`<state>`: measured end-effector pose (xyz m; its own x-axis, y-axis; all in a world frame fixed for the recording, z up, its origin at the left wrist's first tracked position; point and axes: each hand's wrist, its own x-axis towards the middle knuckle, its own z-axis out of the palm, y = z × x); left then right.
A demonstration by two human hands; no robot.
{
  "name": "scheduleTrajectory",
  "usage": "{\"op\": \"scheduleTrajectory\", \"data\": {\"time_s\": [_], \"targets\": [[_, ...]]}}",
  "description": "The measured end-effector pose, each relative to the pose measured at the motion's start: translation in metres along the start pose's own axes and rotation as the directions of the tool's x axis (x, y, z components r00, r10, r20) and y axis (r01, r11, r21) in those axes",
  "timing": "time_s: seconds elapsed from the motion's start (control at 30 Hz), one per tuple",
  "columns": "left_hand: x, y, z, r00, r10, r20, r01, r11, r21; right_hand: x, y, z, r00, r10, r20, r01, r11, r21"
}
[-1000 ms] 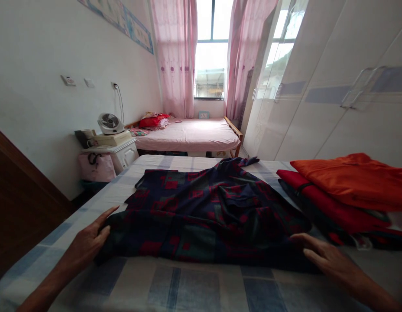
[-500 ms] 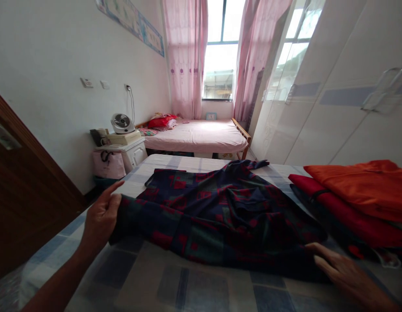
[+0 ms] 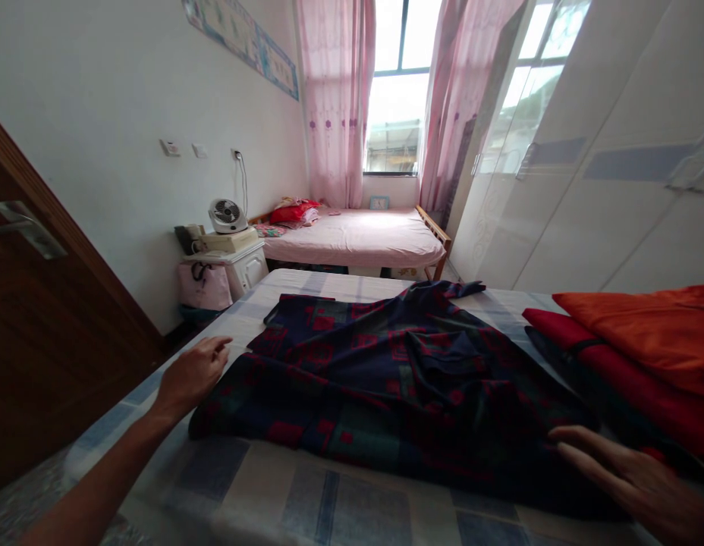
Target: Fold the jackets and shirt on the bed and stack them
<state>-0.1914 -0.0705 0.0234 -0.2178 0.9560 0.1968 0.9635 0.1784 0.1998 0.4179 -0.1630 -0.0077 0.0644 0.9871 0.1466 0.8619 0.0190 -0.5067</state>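
A dark navy garment (image 3: 352,379) with red and green squares, seemingly a shirt, lies spread on the checked bedsheet (image 3: 261,474). Its near edge is turned over in a long fold, and the cloth is rumpled toward the right. Beside the fold's left end is my left hand (image 3: 193,373), open, its fingers pointing forward and no cloth seen in them. My right hand (image 3: 630,470) rests at the garment's near right corner, fingers stretched out and apart over the dark cloth.
Folded clothes, orange (image 3: 642,326) above red (image 3: 608,356), are stacked on the bed's right side. Beyond stands a pink bed (image 3: 363,235). A nightstand (image 3: 243,262) carries a small fan (image 3: 227,216). Left is a wooden door (image 3: 50,326); right, a white wardrobe (image 3: 573,212).
My left hand has let go of the garment's left edge, which now lies lower on the bed. My right hand's fingers have spread. The view has turned slightly left.
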Motion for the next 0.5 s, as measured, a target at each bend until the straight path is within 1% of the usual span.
{"op": "scheduleTrajectory", "data": {"time_s": [0.07, 0.13, 0.17, 0.27, 0.33, 0.4, 0.5], "targets": [[0.024, 0.016, -0.002, 0.998, 0.049, 0.041, -0.048, 0.999, -0.015, 0.012, -0.015, -0.01, 0.995, 0.084, -0.052, -0.083, 0.996, 0.009], [0.046, 0.03, 0.004, 0.995, 0.057, 0.083, -0.056, 0.998, -0.015, 0.023, -0.032, -0.015, 0.975, 0.176, -0.134, -0.176, 0.984, 0.005], [0.056, 0.036, 0.01, 0.993, 0.05, 0.103, -0.049, 0.999, -0.01, 0.028, -0.04, -0.014, 0.971, 0.182, -0.152, -0.183, 0.983, 0.01], [0.073, 0.047, 0.028, 0.99, 0.01, 0.138, -0.013, 1.0, 0.02, 0.036, -0.055, 0.001, 0.988, 0.124, -0.094, -0.119, 0.991, 0.057], [0.077, 0.051, 0.036, 0.99, -0.014, 0.141, 0.008, 0.999, 0.043, 0.038, -0.056, 0.016, 0.992, 0.101, -0.08, -0.096, 0.993, 0.064], [0.079, 0.053, 0.04, 0.99, -0.022, 0.139, 0.013, 0.998, 0.06, 0.039, -0.051, 0.028, 0.991, 0.1, -0.089, -0.095, 0.994, 0.05], [0.081, 0.052, 0.042, 0.993, 0.004, 0.117, -0.013, 0.997, 0.075, 0.039, -0.04, 0.035, 0.993, 0.094, -0.075, -0.092, 0.995, 0.03]]}}
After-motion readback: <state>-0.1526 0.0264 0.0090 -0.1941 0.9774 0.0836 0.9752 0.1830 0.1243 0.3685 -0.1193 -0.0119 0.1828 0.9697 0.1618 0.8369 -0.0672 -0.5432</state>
